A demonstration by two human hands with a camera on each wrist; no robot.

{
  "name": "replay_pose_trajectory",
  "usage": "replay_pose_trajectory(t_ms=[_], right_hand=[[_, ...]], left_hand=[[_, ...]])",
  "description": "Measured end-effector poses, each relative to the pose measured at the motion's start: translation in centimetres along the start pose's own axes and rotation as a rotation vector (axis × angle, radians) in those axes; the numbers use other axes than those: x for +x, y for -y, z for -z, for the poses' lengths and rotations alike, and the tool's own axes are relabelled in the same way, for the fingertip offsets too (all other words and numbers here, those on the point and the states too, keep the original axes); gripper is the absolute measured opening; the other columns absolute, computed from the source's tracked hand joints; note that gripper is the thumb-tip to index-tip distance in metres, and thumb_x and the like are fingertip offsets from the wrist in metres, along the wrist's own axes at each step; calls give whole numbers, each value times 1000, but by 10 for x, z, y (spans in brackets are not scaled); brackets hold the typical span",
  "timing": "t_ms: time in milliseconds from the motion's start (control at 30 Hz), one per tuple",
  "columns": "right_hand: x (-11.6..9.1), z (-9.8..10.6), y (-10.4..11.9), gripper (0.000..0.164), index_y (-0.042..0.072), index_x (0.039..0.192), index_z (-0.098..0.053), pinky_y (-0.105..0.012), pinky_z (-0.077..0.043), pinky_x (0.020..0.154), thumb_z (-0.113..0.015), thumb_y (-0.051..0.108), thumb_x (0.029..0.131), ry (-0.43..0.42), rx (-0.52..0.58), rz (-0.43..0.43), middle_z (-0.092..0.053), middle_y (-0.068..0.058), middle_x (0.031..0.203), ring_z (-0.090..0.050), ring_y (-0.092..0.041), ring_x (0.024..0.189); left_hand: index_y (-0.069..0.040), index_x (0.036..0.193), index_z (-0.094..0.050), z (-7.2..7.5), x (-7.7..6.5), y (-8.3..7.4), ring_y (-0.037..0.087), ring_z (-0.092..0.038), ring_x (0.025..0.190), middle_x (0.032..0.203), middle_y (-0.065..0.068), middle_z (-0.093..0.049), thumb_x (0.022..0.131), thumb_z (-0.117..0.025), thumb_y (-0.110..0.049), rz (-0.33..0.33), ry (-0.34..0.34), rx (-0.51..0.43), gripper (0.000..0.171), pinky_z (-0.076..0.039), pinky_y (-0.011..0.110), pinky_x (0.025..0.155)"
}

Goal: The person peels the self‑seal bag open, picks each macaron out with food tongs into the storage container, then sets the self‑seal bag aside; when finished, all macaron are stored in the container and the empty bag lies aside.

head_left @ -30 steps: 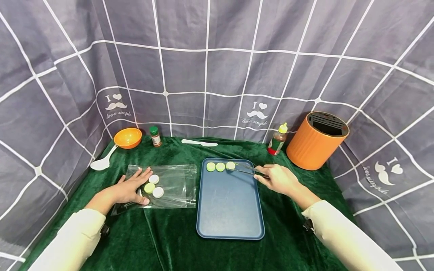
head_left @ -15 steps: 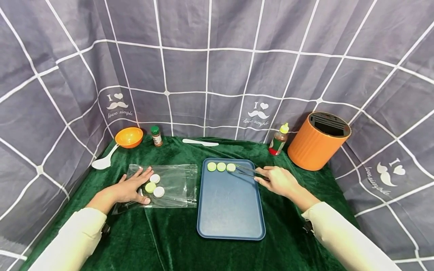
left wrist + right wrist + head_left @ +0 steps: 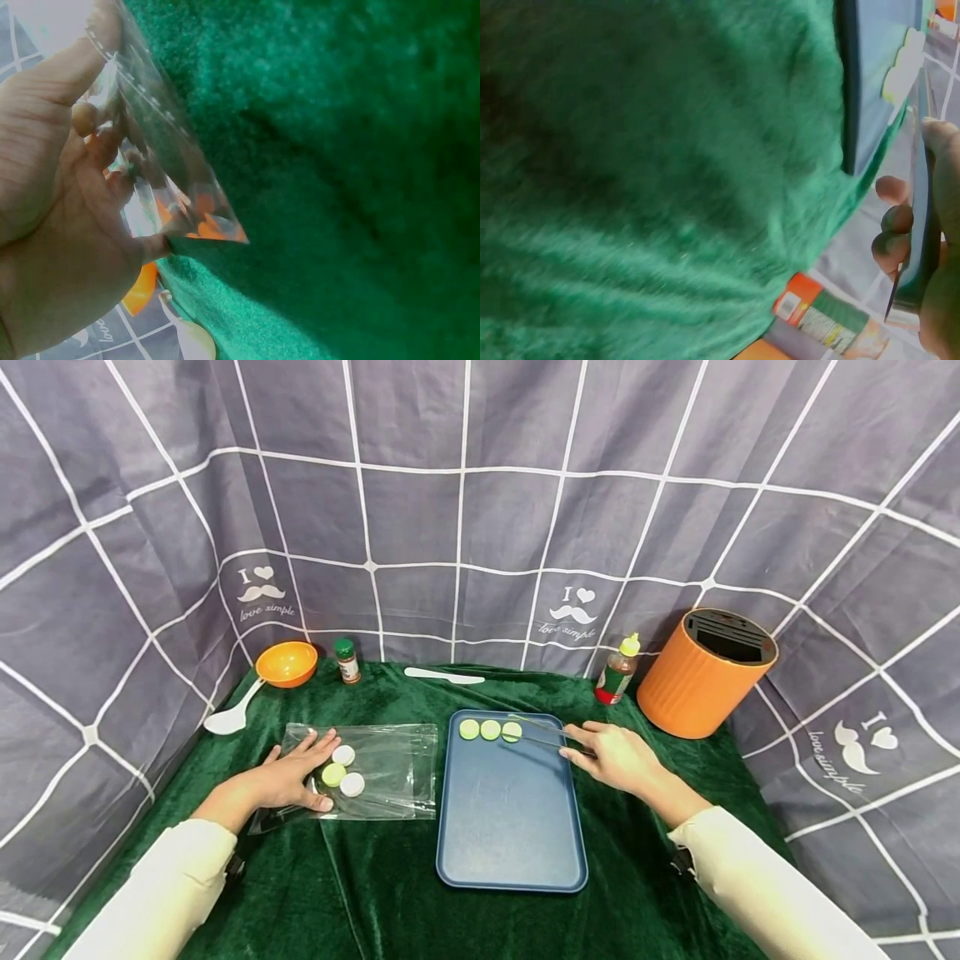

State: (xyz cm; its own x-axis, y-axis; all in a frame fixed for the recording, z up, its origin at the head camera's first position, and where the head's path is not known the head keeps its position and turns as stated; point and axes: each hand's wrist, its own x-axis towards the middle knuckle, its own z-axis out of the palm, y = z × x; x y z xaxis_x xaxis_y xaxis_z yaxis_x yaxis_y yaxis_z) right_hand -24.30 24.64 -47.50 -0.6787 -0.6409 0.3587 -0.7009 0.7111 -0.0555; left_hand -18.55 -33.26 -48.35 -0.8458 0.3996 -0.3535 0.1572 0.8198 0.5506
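Note:
My left hand (image 3: 288, 781) lies spread with its palm down on the left end of a clear plastic bag (image 3: 393, 768). Beside its fingers are a pale green disc (image 3: 333, 775) and two white discs, one a white disc (image 3: 352, 785) near the thumb. My right hand (image 3: 618, 758) grips metal tongs (image 3: 922, 202) with a dark handle. The prongs stand apart at the top of a blue tray (image 3: 513, 835), around the rightmost light green disc (image 3: 512, 731). To its left sit a middle disc (image 3: 491, 730) and a left disc (image 3: 468, 729), in one row.
At the back left are an orange ladle bowl (image 3: 287, 664) with a white spoon end (image 3: 228, 720) and a green-capped spice jar (image 3: 347, 662). A white knife (image 3: 444, 676) lies behind the tray. A sauce bottle (image 3: 617, 671) and an orange knife block (image 3: 701, 685) stand at back right.
The tongs' prongs have spread apart around the rightmost disc, which stays in the row on the tray. My left hand has not moved on the bag.

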Motion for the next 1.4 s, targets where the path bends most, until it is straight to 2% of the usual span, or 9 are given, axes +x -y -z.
replay_pose_trajectory(t_ms=[300, 467, 700, 900, 1067, 1400], right_hand=[[21, -4, 34, 40, 12, 134, -80, -29, -53, 54, -83, 35, 101, 46, 29, 78, -74, -1, 95, -63, -8, 63], [35, -9, 55, 37, 16, 133, -80, -24, -46, 52, -80, 38, 103, 68, 19, 123, -67, 5, 91, -55, -5, 60], [54, -21, 79, 32, 18, 130, -80, -25, -50, 53, -78, 37, 105, 56, -13, 203, -70, 4, 96, -61, -6, 61], [69, -28, 99, 31, 20, 131, -81, -24, -46, 48, -77, 37, 106, 78, -27, 234, -75, 4, 104, -60, -5, 58], [79, -35, 114, 29, 19, 130, -81, -24, -48, 50, -75, 37, 107, 105, -32, 275, -73, 5, 100, -57, -3, 58], [98, -44, 146, 31, 18, 133, -80, -19, -43, 48, -72, 36, 109, 126, -12, 359, -73, 6, 98, -57, -1, 58]], left_hand=[[-7, 178, -17, 0, 2, 1, 56, 10, 169, 187, 19, 0, 88, -88, -55, 1, 9, 4, 124, 14, 89, 120], [-9, 178, -17, -2, 5, 4, 55, 9, 170, 187, 19, -1, 88, -88, -56, 2, 7, 7, 124, 14, 89, 120], [-9, 178, -17, -3, 5, 6, 56, 10, 170, 187, 19, -1, 88, -88, -56, 0, 8, 2, 124, 14, 89, 119], [-8, 178, -18, -3, 4, 7, 56, 9, 169, 187, 19, -2, 86, -88, -58, -2, 4, 2, 126, 14, 89, 119], [-8, 178, -18, -2, 3, 9, 56, 8, 169, 187, 20, -2, 86, -88, -58, 1, 1, 4, 126, 13, 90, 119], [-7, 178, -17, 1, 2, 3, 56, 7, 170, 187, 21, -2, 88, -89, -52, 12, 7, 5, 123, 12, 90, 120]])
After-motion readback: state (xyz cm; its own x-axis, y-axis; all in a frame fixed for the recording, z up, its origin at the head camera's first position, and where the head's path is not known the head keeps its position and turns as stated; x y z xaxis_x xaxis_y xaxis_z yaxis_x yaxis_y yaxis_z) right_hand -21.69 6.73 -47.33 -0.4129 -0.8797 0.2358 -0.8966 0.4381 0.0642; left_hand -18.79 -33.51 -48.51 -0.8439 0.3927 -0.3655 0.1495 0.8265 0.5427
